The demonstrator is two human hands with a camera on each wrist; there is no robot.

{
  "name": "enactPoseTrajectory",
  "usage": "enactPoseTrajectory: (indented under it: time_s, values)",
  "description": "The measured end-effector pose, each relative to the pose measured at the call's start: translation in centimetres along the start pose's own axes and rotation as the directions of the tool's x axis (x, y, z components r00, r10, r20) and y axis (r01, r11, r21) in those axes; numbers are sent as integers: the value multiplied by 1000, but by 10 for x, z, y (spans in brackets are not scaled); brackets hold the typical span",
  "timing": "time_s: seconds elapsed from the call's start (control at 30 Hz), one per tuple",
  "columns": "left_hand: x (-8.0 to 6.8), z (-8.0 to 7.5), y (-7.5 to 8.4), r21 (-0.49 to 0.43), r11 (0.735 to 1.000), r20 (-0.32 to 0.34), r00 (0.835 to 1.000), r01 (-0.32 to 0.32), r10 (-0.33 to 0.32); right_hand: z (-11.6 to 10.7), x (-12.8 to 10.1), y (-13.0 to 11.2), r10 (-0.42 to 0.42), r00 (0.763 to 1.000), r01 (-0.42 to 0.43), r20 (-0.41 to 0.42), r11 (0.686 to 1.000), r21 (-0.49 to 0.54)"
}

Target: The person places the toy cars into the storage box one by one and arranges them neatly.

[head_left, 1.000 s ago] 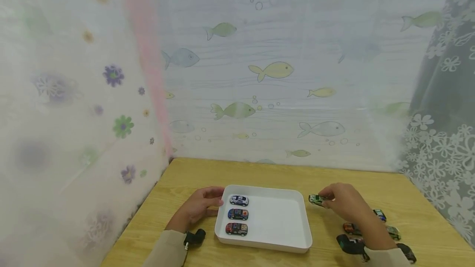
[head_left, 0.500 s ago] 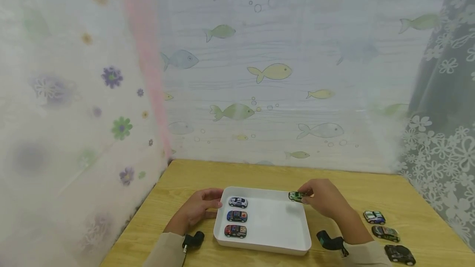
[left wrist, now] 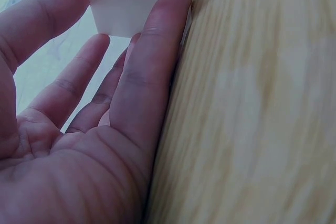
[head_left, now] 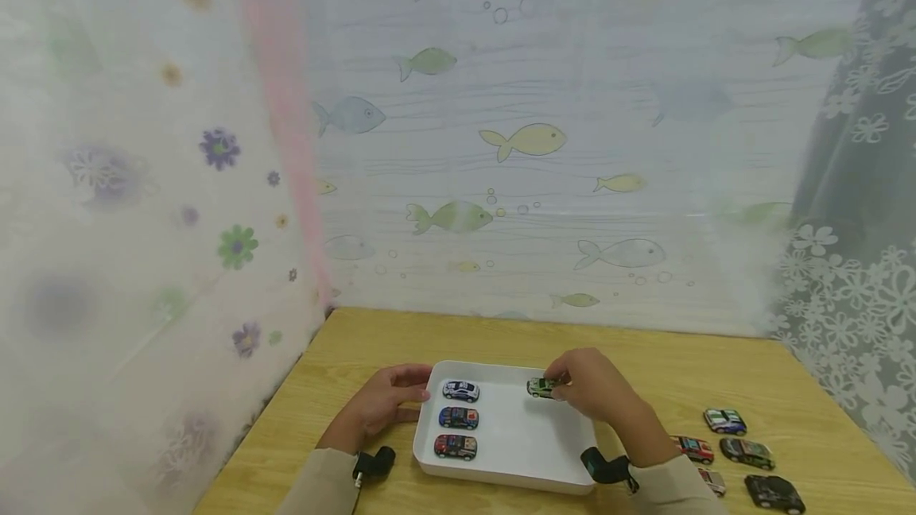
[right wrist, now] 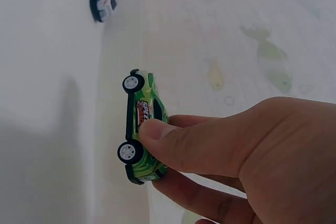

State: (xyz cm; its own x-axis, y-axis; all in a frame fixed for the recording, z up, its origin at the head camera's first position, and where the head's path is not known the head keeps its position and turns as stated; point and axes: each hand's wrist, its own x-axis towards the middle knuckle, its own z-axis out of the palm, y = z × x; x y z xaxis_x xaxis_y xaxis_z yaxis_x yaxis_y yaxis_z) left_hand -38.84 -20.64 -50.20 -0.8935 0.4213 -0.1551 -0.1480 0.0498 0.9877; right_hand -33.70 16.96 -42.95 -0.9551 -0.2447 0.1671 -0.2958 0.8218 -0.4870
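In the head view my left hand is at the left side of a white rectangular tray. The left wrist view shows its extended fingertips touching the outer wall of the tray, with the lowest finger along the table. My right hand pinches a green toy car between thumb and fingers, above the tray's back right part. Three toy cars stand in a column along the tray's left side: a white one, a blue one and a red one.
Several more toy cars lie on the wooden table to the right, among them a black one and a white-green one. My right forearm and sleeve overlap some of them. A fish-patterned curtain hangs behind the table.
My right hand has carried the green toy car leftward, from the table right of the tray to over its inside. My left hand stays at the tray's left side.
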Motion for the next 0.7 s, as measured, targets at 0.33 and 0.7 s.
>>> enactPoseTrajectory:
  time_s: [0.33,0.7]
  values:
    - [1,2,2,-11,1000,11,1000,-7,7,16,10,-14,-66,997,67,27,998,-13]
    - [1,1,-2,-16,1000,22,1000,-18,18,34,22,-32,-89,992,91,88,996,-12]
